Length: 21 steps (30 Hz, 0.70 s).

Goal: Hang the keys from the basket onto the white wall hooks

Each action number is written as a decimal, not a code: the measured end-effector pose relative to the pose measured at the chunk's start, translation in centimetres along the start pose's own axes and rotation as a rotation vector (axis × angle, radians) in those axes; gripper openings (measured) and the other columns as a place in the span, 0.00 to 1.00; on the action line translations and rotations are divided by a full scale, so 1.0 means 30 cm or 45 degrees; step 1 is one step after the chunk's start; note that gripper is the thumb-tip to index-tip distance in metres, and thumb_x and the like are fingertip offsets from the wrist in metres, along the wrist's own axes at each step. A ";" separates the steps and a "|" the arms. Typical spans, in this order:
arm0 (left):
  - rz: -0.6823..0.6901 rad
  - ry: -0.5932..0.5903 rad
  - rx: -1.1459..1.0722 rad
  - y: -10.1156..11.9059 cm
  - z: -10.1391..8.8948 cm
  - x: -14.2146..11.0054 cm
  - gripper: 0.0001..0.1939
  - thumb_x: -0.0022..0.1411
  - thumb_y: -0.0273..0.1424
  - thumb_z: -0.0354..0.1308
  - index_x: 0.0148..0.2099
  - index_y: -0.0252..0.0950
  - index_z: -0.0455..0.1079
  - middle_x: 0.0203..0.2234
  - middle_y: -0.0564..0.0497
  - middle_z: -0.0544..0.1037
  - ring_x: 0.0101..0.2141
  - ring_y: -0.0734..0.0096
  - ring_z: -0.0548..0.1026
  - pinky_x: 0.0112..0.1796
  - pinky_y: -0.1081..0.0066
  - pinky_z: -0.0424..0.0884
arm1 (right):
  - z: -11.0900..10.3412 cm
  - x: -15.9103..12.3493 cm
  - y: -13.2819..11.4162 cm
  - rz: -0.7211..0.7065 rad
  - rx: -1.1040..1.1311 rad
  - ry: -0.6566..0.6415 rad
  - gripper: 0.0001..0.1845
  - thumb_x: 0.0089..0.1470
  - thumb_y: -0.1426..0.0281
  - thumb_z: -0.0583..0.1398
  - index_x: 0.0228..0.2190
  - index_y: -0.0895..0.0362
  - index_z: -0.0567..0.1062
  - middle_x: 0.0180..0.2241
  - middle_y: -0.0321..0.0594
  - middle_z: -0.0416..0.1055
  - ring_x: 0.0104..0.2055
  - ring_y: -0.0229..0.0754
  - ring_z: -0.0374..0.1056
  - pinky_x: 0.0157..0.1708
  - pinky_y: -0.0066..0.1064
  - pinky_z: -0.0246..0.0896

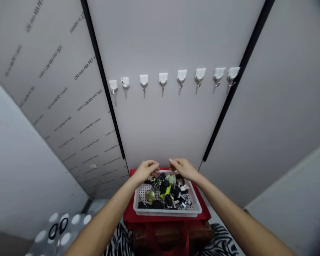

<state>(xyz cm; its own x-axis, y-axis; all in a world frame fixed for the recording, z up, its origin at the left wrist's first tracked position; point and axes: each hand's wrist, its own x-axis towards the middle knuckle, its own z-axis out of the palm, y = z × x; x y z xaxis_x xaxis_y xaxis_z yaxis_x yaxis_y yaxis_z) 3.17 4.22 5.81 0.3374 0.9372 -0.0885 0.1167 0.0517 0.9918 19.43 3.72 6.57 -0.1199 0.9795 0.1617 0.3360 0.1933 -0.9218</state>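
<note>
My left hand [147, 170] is over the far left edge of a white plastic basket [165, 212], its fingers curled in. Opposite it, my right hand [183, 168] is above the far right edge, fingers curled as well. A small gap separates the two hands. Whether anything is between the fingers is too small or hidden to tell. Inside the basket lie a yellow-green item [164, 192], a pale green piece [171, 179], an olive-gold piece [150, 196], several black pieces and small silvery metal pieces [185, 203].
The basket stands on a red surface [128, 216]. Ahead, a row of several white hooks [163, 79] is fixed to a pale panel between black strips [224, 110]. At lower left, black-handled scissors [58, 228] lie on white-capped bottles [76, 219]. Zebra-patterned fabric [220, 241] shows below.
</note>
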 end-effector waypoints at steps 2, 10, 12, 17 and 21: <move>0.032 -0.050 -0.273 0.103 -0.002 0.022 0.16 0.45 0.42 0.47 0.21 0.32 0.59 0.13 0.55 0.65 0.15 0.82 0.62 0.17 0.80 0.54 | -0.016 0.049 -0.096 -0.001 0.084 -0.020 0.25 0.41 0.53 0.44 0.09 0.60 0.60 0.10 0.34 0.56 0.14 0.31 0.52 0.16 0.25 0.47; 0.284 -0.573 -0.662 0.410 -0.001 0.060 0.27 0.46 0.51 0.32 0.12 0.33 0.47 0.04 0.59 0.50 0.07 0.86 0.48 0.11 0.82 0.43 | -0.060 0.114 -0.373 0.001 0.810 -0.459 0.30 0.39 0.46 0.33 0.07 0.58 0.48 0.05 0.28 0.41 0.08 0.27 0.38 0.10 0.22 0.36; 0.276 -0.608 -0.652 0.411 -0.001 0.058 0.28 0.46 0.51 0.32 0.11 0.33 0.46 0.04 0.59 0.49 0.07 0.86 0.48 0.10 0.82 0.43 | -0.058 0.110 -0.371 0.017 0.830 -0.464 0.31 0.38 0.46 0.33 0.06 0.58 0.48 0.05 0.28 0.41 0.08 0.26 0.37 0.10 0.21 0.35; 0.230 -0.616 -0.635 0.385 -0.007 0.053 0.28 0.46 0.51 0.32 0.11 0.33 0.46 0.03 0.59 0.49 0.06 0.87 0.47 0.10 0.82 0.42 | -0.047 0.099 -0.353 0.062 0.828 -0.479 0.30 0.39 0.47 0.34 0.06 0.58 0.48 0.05 0.28 0.41 0.08 0.26 0.36 0.09 0.21 0.33; 0.206 -0.595 -0.607 0.372 -0.015 0.052 0.28 0.46 0.52 0.32 0.11 0.33 0.46 0.04 0.60 0.48 0.06 0.87 0.46 0.10 0.82 0.42 | -0.028 0.096 -0.353 0.066 0.800 -0.473 0.29 0.40 0.47 0.34 0.07 0.58 0.47 0.05 0.28 0.41 0.08 0.27 0.37 0.09 0.21 0.34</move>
<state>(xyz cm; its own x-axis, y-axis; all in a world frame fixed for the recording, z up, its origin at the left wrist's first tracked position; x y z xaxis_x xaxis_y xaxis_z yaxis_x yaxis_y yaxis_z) 4.57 6.42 16.78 0.6959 0.7044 0.1398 -0.3569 0.1702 0.9185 16.31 4.55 17.08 -0.4645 0.8814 0.0853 -0.2360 -0.0304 -0.9713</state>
